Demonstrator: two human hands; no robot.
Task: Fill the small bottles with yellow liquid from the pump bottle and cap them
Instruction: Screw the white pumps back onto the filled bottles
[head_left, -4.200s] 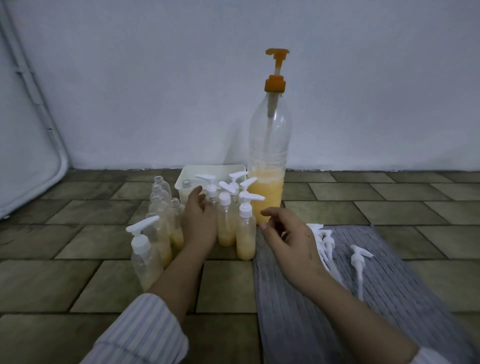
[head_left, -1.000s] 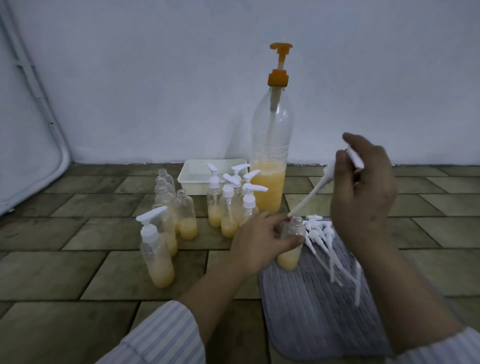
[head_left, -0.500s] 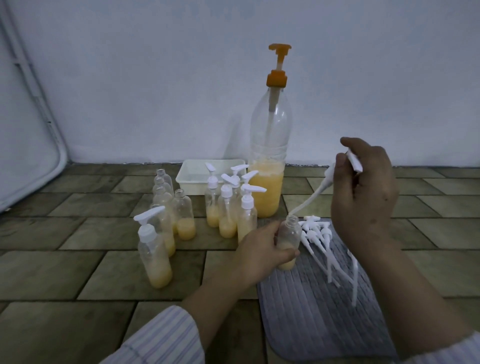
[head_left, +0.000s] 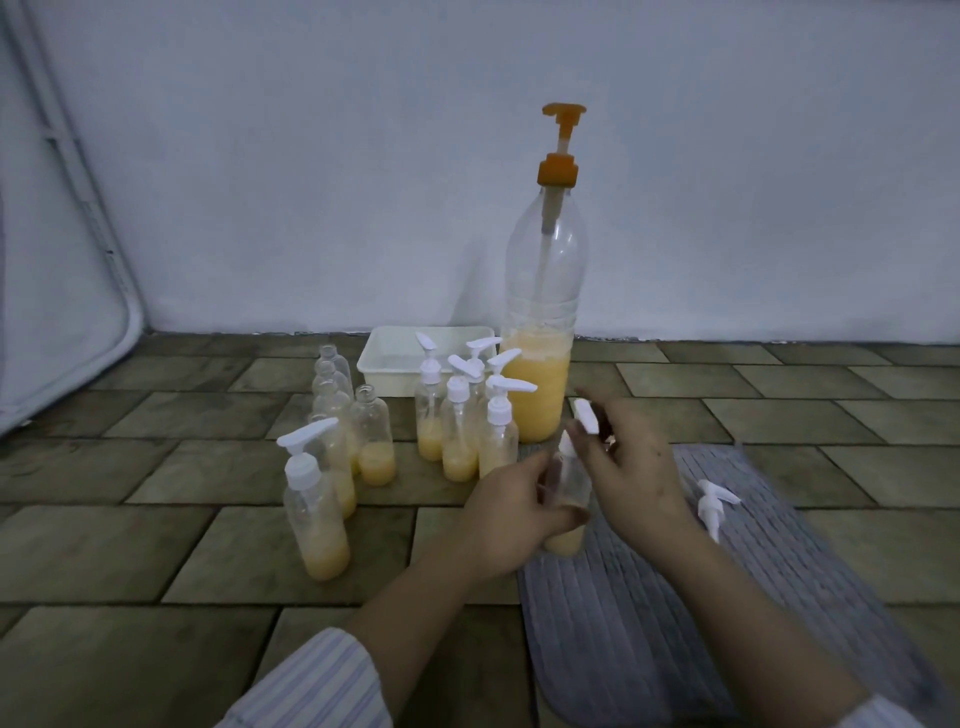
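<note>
Left hand (head_left: 511, 512) wraps small bottle (head_left: 567, 499), middle of frame, on grey mat (head_left: 779, 597). Right hand (head_left: 631, 462) pinches white pump cap (head_left: 586, 415) on top. Cap crooked: leaks. Bottle tips: yellow spills. Capped bottles (head_left: 460, 441) close, might topple.

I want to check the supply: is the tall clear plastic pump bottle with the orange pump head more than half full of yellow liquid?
No, the yellow liquid fills only the lower part of the tall clear plastic pump bottle with the orange pump head, well below half.
</note>
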